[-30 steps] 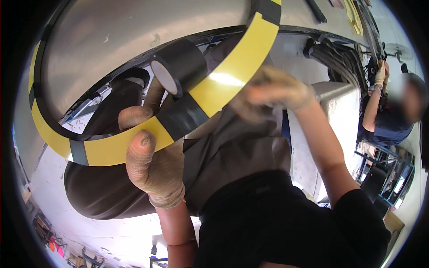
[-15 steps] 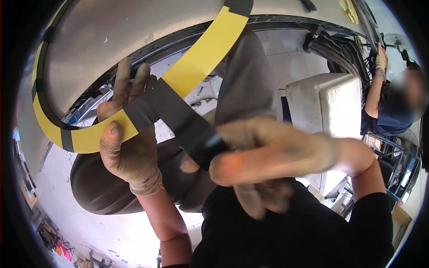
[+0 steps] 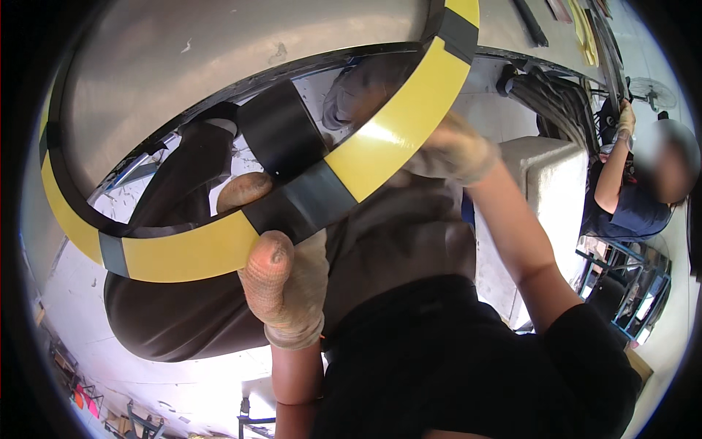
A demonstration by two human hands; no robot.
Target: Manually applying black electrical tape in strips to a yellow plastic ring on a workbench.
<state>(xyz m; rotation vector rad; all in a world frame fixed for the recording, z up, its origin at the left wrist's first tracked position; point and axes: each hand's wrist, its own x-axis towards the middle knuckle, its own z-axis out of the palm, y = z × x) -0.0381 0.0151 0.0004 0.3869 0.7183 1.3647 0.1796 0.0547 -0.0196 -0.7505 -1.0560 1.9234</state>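
A large yellow ring point(image 3: 183, 252) with black bands rests across my lap and the metal table edge. My left hand point(image 3: 292, 293), in a worn beige glove, pinches its near side, with the thumb on the outer face and a fingertip showing inside the ring. Beside that grip, a wide black tape strip point(image 3: 281, 128) sticks up inside the ring from a black band point(image 3: 303, 201). My right hand point(image 3: 457, 150), also gloved, reaches behind the ring's right side. Its fingers are partly covered by the ring and smeared by motion.
Beyond the ring is a metal table point(image 3: 292, 29) holding a dark bar point(image 3: 530, 22) and yellow strips point(image 3: 585, 36). A white block-shaped container point(image 3: 548, 190) stands at my right. Farther right, another person point(image 3: 636, 175) works with a gloved hand at the table's end.
The ring and my left hand have shifted right. My right hand has swung from in front of the ring to behind it. The black strip, held toward me before, now points away inside the ring.
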